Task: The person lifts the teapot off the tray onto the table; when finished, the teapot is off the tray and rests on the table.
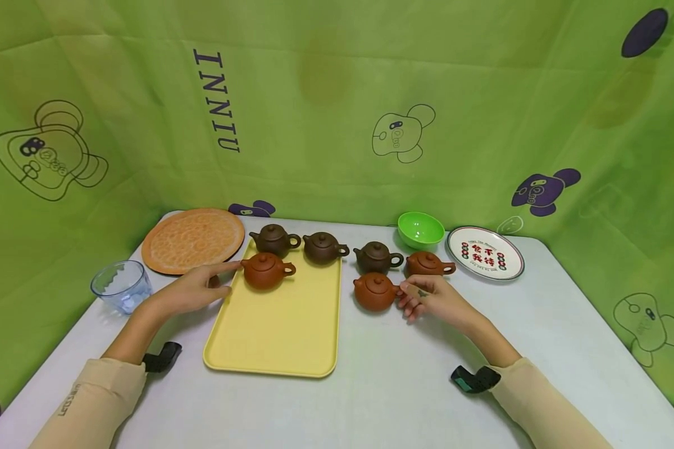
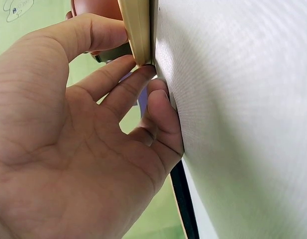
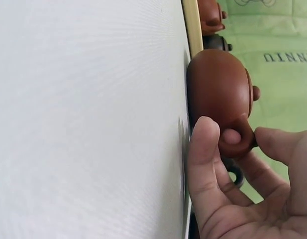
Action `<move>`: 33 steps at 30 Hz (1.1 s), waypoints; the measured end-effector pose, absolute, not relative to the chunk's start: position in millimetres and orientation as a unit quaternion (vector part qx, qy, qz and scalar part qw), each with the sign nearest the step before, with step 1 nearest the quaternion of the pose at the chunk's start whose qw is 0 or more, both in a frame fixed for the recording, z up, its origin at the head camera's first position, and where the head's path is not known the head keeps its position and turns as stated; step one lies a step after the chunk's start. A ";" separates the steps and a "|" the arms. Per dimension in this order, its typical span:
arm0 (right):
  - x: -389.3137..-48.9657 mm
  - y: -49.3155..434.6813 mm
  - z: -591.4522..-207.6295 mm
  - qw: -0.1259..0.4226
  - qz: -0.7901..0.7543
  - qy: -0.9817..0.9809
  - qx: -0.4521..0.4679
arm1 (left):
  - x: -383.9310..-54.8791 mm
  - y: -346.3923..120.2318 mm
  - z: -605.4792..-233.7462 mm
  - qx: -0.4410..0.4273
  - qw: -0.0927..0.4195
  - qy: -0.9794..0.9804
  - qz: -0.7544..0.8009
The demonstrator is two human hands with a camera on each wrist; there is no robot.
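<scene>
My right hand [image 1: 439, 300] holds a reddish-brown clay teapot [image 1: 374, 294] by its handle, a fingertip showing through the loop in the right wrist view. That teapot is upright, just right of the yellow tray [image 1: 281, 337]. My left hand [image 1: 190, 290] touches the tray's left edge, thumb and fingertips at the rim in the left wrist view. Its index finger reaches near the spout of another reddish-brown teapot [image 1: 265, 272] on the tray. Two dark brown teapots [image 1: 273, 241] stand behind it at the tray's far end.
Right of the tray stand a dark brown teapot [image 1: 375, 257] and a reddish-brown one [image 1: 427, 265]. Behind them are a green bowl [image 1: 421, 231] and a white plate [image 1: 485, 254]. At left lie a round orange mat [image 1: 193, 240] and a blue glass bowl [image 1: 122, 288].
</scene>
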State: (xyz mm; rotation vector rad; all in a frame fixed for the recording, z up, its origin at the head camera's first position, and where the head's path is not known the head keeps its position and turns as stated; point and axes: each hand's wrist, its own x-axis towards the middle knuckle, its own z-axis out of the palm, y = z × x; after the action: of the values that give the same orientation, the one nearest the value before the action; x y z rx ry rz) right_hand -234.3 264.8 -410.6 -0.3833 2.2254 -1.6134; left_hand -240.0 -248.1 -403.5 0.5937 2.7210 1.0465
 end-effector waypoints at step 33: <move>-240.6 268.0 -385.7 0.077 -0.481 0.860 -0.153 | -241.8 -250.2 -406.3 0.200 0.084 0.913 0.346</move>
State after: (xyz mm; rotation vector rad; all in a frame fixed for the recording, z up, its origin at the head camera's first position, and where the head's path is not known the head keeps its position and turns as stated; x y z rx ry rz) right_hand -240.6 268.0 -385.7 -0.4572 2.5777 -1.4409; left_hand -241.8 -250.2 -406.3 0.5982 2.7234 1.0332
